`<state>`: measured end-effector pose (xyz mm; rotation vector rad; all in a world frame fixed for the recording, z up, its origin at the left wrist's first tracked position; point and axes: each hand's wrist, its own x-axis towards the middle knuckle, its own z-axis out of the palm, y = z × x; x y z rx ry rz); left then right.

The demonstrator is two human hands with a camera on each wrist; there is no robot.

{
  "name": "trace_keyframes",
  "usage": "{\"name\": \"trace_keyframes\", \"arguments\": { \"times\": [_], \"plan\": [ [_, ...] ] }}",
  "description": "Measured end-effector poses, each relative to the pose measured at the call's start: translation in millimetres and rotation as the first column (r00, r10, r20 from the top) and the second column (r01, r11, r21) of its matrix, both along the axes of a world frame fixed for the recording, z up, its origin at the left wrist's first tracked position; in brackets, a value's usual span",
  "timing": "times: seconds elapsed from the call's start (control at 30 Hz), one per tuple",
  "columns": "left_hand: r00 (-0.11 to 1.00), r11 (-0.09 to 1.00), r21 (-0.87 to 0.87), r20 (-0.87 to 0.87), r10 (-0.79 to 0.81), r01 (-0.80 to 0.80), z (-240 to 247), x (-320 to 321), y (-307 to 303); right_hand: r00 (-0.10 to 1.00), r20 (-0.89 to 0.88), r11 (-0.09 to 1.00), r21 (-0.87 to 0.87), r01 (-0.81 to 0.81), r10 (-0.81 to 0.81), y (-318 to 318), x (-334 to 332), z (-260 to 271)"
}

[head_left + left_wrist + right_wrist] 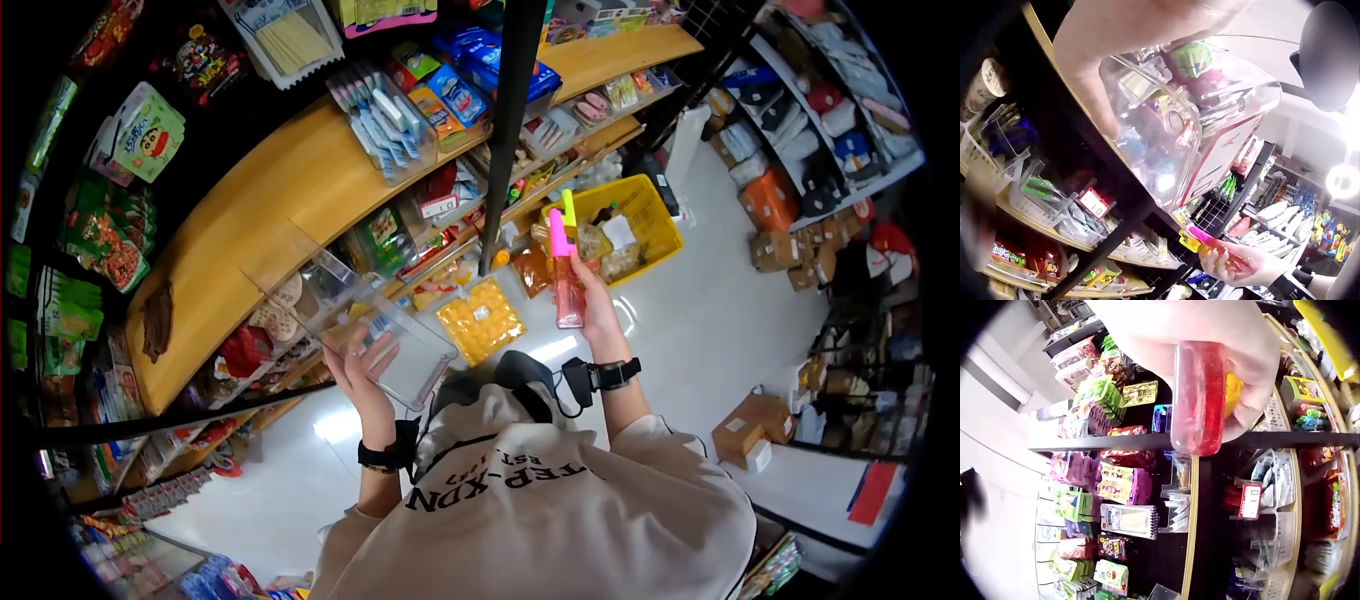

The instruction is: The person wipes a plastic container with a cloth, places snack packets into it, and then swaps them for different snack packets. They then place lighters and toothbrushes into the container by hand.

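Head: left grip (pixel 362 375) clasps the clear bin (pixel 385 335) near the wooden shelf (pixel 300 180). Right grip (pixel 598 310) wraps the pink-red tube (pixel 567 285) to its right, with a yellow basket (pixel 650 215) farther off.
Left wrist: clear bin (pixel 1191 119) near, pink-red tube (pixel 1210 240) far right.
Right wrist: we see right grip (pixel 1210 325) curled round 1 pink-red tube (pixel 1199 397).

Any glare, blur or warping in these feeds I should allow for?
Head view: strong fisheye bows the wooden shelf, glare on the floor. Left wrist view: the clear bin is full of reflections; the left hand blurred. Right wrist view: the right hand is washed out and soft, the red tube fairly sharp.
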<state>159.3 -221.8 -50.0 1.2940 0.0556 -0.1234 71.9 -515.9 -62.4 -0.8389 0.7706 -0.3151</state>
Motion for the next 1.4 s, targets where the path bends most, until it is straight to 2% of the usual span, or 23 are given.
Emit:
{"name": "trace_keyframes", "arguments": {
  "times": [0.13,0.27,0.33,0.4,0.47,0.53,0.57,0.6,0.63,0.67,0.73,0.8,0.87,0.93,1.03,1.13,1.17,1.2,1.27,1.3,1.33,1.37,1.4],
  "plan": [
    [0.999,0.999,-0.025,0.031,0.041,-0.041,0.2,-7.4,-23.4,0.994,-0.039,0.993,0.049,-0.105,0.107,-44.6,22.8,-5.3],
    [0.971,0.972,-0.008,0.032,0.236,-0.236,-1.0,-23.0,-70.4,0.970,-0.051,0.970,-0.039,-0.241,0.239,-100.1,54.9,-14.0],
    [0.946,0.946,-0.022,0.024,0.323,-0.322,-4.6,-31.9,-103.7,0.947,-0.065,0.949,0.007,-0.315,0.315,-131.0,75.1,-27.4],
    [0.870,0.869,-0.063,-0.088,0.485,-0.491,-11.3,-40.3,-136.6,0.915,-0.055,0.917,0.031,-0.398,0.400,-154.4,101.6,-42.4],
    [0.846,0.844,-0.070,-0.091,0.525,-0.531,-12.6,-55.5,-162.4,0.889,-0.031,0.890,-0.016,-0.457,0.456,-170.4,132.9,-48.9],
    [0.871,0.861,-0.134,-0.125,0.476,-0.490,-1.9,-63.3,-180.4,0.857,0.014,0.843,-0.189,-0.504,0.515,-185.3,186.1,-77.7],
    [0.875,0.850,-0.210,-0.092,0.475,-0.483,-2.4,-69.1,-183.0,0.836,-0.040,0.801,-0.266,-0.537,0.548,-190.4,211.9,-86.7],
    [0.855,0.830,-0.211,-0.085,0.511,-0.517,1.3,-72.2,-186.2,0.813,-0.093,0.750,-0.337,-0.569,0.575,-192.4,235.3,-92.9],
    [0.841,0.827,-0.156,-0.086,0.534,-0.540,7.6,-76.7,-188.6,0.816,-0.016,0.739,-0.413,-0.532,0.578,-190.2,254.6,-98.8],
    [0.828,0.823,-0.098,-0.092,0.553,-0.560,11.2,-82.1,-190.5,0.864,-0.084,0.748,-0.463,-0.476,0.497,-184.2,273.2,-106.5],
    [0.774,0.772,-0.058,-0.086,0.627,-0.633,11.9,-90.8,-193.1,0.809,-0.334,0.215,-0.851,-0.480,0.484,-198.7,333.7,-186.2],
    [0.706,0.708,0.003,-0.068,0.705,-0.706,12.8,-97.1,-191.7,0.843,-0.193,0.009,-0.974,-0.228,0.502,-219.9,391.9,-302.2],
    [0.666,0.669,0.021,-0.079,0.742,-0.743,9.0,-105.9,-190.4,0.622,-0.671,-0.524,-0.727,-0.445,0.403,-194.5,323.6,-154.6],
    [0.633,0.638,0.032,-0.092,0.769,-0.770,7.8,-108.2,-190.1,0.662,-0.632,-0.451,-0.767,-0.457,0.404,-178.2,316.0,-155.6],
    [0.595,0.604,0.032,-0.132,0.792,-0.796,10.4,-111.6,-192.6,0.764,-0.480,-0.220,-0.877,-0.427,0.432,-162.3,313.0,-151.5],
    [0.591,0.596,0.017,-0.118,0.798,-0.803,13.6,-107.4,-193.4,0.797,-0.388,-0.022,-0.904,-0.427,0.463,-156.1,304.8,-142.9],
    [0.609,0.612,0.000,-0.099,0.787,-0.791,12.5,-106.9,-192.7,0.894,-0.248,-0.208,-0.961,-0.179,0.373,-157.6,309.1,-162.6],
    [0.627,0.628,-0.018,-0.080,0.775,-0.778,11.4,-106.2,-191.9,0.844,-0.426,-0.282,-0.896,-0.343,0.325,-160.3,304.6,-145.6],
    [0.639,0.639,-0.030,-0.077,0.765,-0.768,8.9,-102.5,-188.3,0.849,-0.221,0.032,-0.963,-0.268,0.480,-172.9,290.9,-135.5],
    [0.654,0.654,-0.036,-0.071,0.753,-0.756,7.8,-99.8,-187.4,0.831,-0.171,0.179,-0.935,-0.307,0.529,-177.3,281.5,-130.7],
    [0.654,0.653,-0.042,-0.074,0.753,-0.756,7.6,-96.7,-187.3,0.878,-0.066,0.312,-0.920,-0.238,0.475,-174.6,264.6,-124.0],
    [0.651,0.651,-0.032,-0.077,0.755,-0.759,8.7,-93.8,-186.1,0.911,-0.025,0.219,-0.968,-0.126,0.413,-170.7,246.1,-106.4],
    [0.641,0.642,-0.022,-0.076,0.763,-0.767,10.2,-91.6,-182.8,0.878,-0.046,0.370,-0.895,-0.248,0.477,-174.7,229.9,-112.5]
  ]
}}
